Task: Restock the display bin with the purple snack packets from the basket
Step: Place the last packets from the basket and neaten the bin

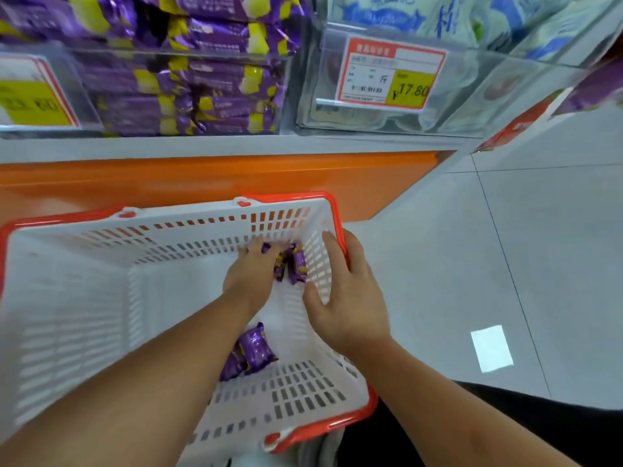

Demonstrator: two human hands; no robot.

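I am gathering the last purple snack packets (pixel 296 264) from the far corner of the basket (pixel 67 298). My left hand (pixel 251 276) lies on them, fingers hidden, grip unclear. My right hand (pixel 347 294) rests open on the basket's side wall. Next I must close on them and lift to the display bin (pixel 188 92) above.
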